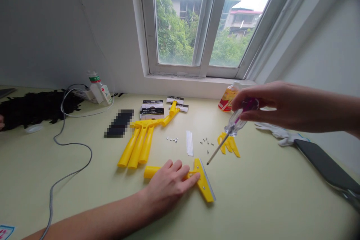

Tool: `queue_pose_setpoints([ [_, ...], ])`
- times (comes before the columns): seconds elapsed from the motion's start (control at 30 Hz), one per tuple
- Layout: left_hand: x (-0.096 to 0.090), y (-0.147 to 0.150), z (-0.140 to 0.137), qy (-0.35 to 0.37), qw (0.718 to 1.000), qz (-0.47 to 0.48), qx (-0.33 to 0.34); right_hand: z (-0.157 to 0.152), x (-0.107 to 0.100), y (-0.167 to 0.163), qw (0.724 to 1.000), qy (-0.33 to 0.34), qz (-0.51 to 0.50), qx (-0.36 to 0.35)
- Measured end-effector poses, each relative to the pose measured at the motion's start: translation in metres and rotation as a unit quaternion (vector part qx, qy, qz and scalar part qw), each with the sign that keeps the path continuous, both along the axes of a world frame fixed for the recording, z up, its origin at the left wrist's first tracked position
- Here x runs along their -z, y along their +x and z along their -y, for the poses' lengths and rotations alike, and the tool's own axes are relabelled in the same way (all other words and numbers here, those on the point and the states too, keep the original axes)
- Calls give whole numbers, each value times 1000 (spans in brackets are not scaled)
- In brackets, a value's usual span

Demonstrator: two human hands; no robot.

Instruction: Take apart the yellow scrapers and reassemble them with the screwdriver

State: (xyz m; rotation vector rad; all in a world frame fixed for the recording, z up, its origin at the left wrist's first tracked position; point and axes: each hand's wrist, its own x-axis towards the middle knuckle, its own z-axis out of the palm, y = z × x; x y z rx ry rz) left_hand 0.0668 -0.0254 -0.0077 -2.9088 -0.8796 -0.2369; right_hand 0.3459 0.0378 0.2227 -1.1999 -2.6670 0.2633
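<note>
Place: a small hand-assembly workspace in a room with plain walls (pixel 70 37); whether in a home or a workshop, I cannot tell. Counter (pixel 242 202), pale yellow-green, before me, beneath a white-framed window (pixel 212 26); trees (pixel 174 30) and buildings (pixel 244 20) outside. Grouped by kind: screws (pixel 207 151), nuts (pixel 170 139), white strips (pixel 189 143), yellow handles (pixel 138 148). Tool: one screwdriver (pixel 233 123), clear and purple, in my right hand (pixel 261 107). Workpiece: one yellow scraper (pixel 204 183) under my left hand (pixel 171 183). Everyday items: one red-and-yellow bottle (pixel 227 99), one white bottle (pixel 100 92), one grey cable (pixel 51 197).

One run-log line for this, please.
left hand: holds yellow scraper | right hand: holds screwdriver, tip clear of scraper | loose screws: on table
</note>
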Motion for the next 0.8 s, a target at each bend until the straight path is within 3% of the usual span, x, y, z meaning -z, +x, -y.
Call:
queue_pose_setpoints([
  [0.17,1,0,0,5,1000,-5,1,10,3,-2,998,-57,-10,-25],
  [0.8,-3,-1,0,-4,1000,-20,5,11,14,0,996,-85,9,14],
])
